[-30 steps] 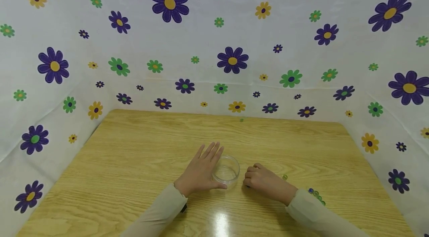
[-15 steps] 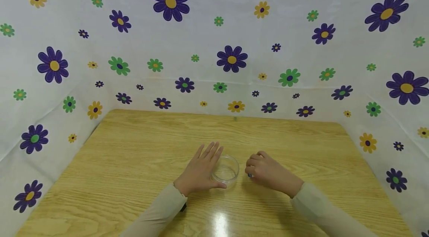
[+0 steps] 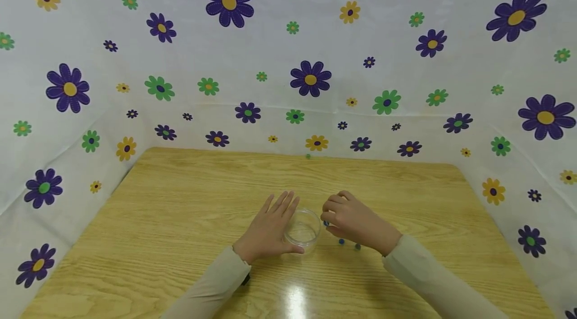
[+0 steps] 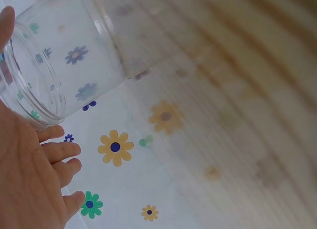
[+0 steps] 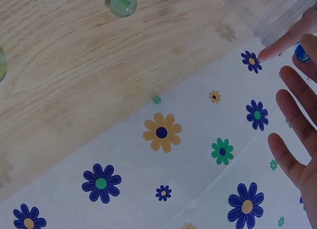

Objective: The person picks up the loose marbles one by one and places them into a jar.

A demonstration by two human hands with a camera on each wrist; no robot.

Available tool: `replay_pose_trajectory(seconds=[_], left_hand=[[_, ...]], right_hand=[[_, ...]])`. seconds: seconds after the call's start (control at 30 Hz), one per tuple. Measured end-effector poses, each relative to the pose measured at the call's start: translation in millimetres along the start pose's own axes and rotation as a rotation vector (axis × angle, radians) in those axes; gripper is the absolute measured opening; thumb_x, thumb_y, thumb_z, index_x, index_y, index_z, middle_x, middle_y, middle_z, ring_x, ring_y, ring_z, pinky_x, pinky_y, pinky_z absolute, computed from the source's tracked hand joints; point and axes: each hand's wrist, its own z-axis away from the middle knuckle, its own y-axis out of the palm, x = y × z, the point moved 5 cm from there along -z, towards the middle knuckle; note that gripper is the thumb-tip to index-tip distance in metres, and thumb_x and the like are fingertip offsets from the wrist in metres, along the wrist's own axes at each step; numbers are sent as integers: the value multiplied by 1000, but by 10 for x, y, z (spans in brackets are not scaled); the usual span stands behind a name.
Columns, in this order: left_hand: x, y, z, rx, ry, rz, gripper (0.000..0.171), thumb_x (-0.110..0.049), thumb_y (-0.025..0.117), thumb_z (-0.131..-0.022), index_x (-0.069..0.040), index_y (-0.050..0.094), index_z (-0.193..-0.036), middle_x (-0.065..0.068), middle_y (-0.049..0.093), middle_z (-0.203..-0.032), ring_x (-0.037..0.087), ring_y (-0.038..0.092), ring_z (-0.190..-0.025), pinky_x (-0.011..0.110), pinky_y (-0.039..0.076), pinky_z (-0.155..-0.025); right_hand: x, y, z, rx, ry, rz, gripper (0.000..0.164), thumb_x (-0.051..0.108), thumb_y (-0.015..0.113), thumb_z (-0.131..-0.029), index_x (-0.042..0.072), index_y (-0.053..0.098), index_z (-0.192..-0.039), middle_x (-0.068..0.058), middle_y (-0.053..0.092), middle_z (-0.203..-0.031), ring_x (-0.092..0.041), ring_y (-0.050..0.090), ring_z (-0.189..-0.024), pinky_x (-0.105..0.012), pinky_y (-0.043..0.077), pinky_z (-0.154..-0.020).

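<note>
A clear jar (image 3: 303, 229) stands on the table with its mouth up. My left hand (image 3: 270, 231) rests against its left side, fingers straight and thumb spread along the near side. In the left wrist view the jar (image 4: 74, 55) lies between thumb and fingers. To the right of the jar, my right hand (image 3: 353, 219) pinches a blue marble (image 5: 301, 52) between thumb and index finger, near the jar's rim; the other fingers are extended. Beneath that hand, a blue marble (image 3: 341, 241) and a darker marble (image 3: 357, 247) are on the table.
At the table's back edge is a small green marble (image 3: 308, 156). The right wrist view shows a green-streaked marble (image 5: 123, 4) on the wood (image 5: 59, 50). A white flowered cloth (image 3: 270, 48) walls the table (image 3: 189, 199) at the back and both sides.
My right hand has lifted the blue marble off the table and brought it beside the jar. Two marbles now show under it. The far green marble has rolled left. My left hand stays still.
</note>
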Motion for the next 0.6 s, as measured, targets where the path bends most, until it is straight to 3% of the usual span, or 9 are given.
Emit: replay_pose_trajectory(seconds=[0.3, 0.6], left_hand=[[-9, -64, 0, 12, -2, 54, 114, -74, 61, -69, -4, 21, -150, 15, 22, -156, 28, 21, -145, 50, 17, -117], [6, -98, -17, 35, -4, 15, 114, -77, 57, -70, -6, 19, -151, 14, 22, -156, 27, 20, -145, 48, 17, -117]], right_hand=[[60, 46, -171, -24, -28, 12, 22, 35, 79, -74, 20, 67, -84, 6, 67, -89, -12, 61, -87, -35, 50, -83], [75, 111, -260, 0, -31, -41, 15, 32, 75, -79, 20, 67, -84, 6, 66, -90, -12, 60, -88, -36, 49, -84]])
